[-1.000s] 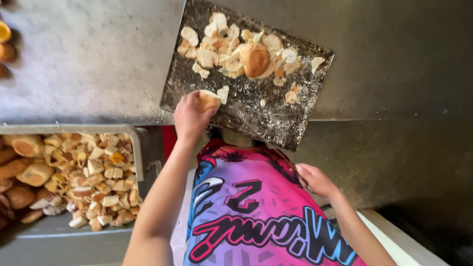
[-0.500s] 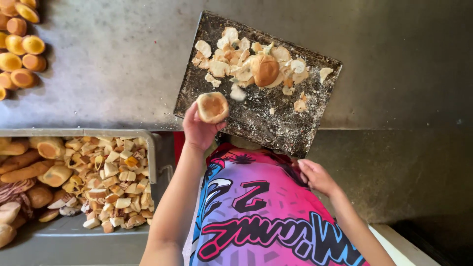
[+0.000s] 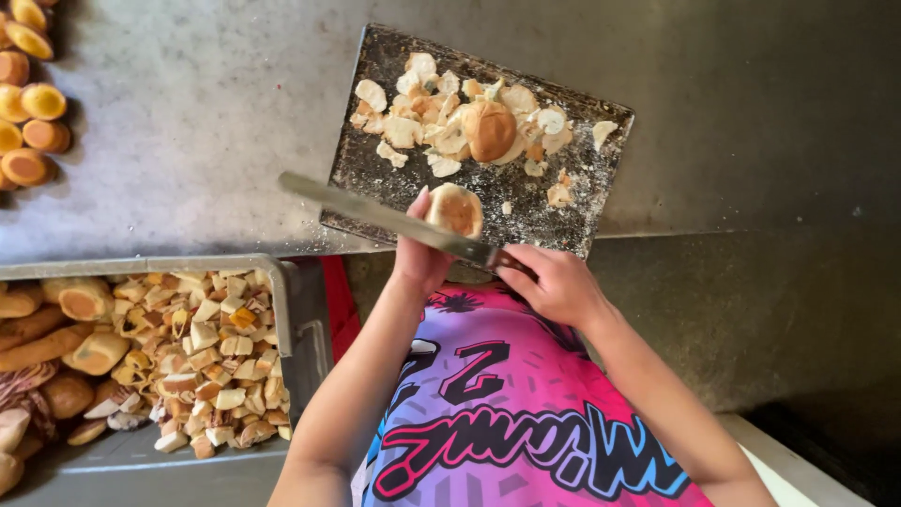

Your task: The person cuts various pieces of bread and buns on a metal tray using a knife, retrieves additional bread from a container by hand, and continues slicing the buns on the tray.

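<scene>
Steel of a grey, scratched bench fills most of the view, and it carries everything. At its near edge, on the left, a large grey metal tray sits lower than the bench top; it is full of small cut bread cubes, and whole long brown rolls lie in its left part. Near the middle of the bench lies a dark rectangular cutting board, dusted with crumbs, its near edge reaching the near edge of the bench. On the far half of the board is a heap of pale torn bread pieces with one round brown bun among them. At the far left corner of the bench lie several small round orange-yellow buns.

The right hand is closed around the handle of a long metal knife, whose blade reaches left across the near edge of the board. The left hand holds with its fingers a small round half bun at that near edge, just behind the blade.
</scene>
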